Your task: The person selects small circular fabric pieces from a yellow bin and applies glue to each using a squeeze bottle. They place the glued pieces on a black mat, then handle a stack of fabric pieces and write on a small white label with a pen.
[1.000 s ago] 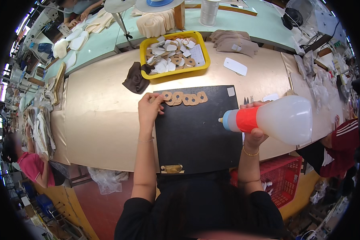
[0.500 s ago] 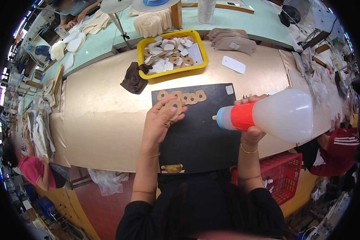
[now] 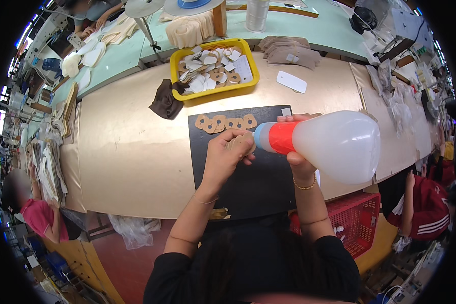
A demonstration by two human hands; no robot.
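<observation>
My right hand (image 3: pixel 301 166) is wrapped round a translucent squeeze bottle (image 3: pixel 345 144) with a red band and a light-blue collar, tipped so its nozzle points left. The nozzle end is right at a small stack of tan patches (image 3: pixel 244 144) pinched in my left hand (image 3: pixel 224 156); whether it touches them I cannot tell. Beyond my left hand, several tan rounded patches (image 3: pixel 219 123) with dark central spots lie in an overlapping row on a black board (image 3: pixel 258 187).
Past the board stands a yellow tray (image 3: pixel 215 94) of white and tan pieces, with a dark brown cloth (image 3: pixel 165 101) at its left corner. A white card (image 3: pixel 291 81) and stacked taupe pieces (image 3: pixel 291 50) lie to its right. A red crate (image 3: pixel 362 218) sits below the table; co-workers are at both sides.
My left hand has moved right and turned, away from the row of patches, which shows more fully. The bottle has come left, bringing its nozzle to the held patches.
</observation>
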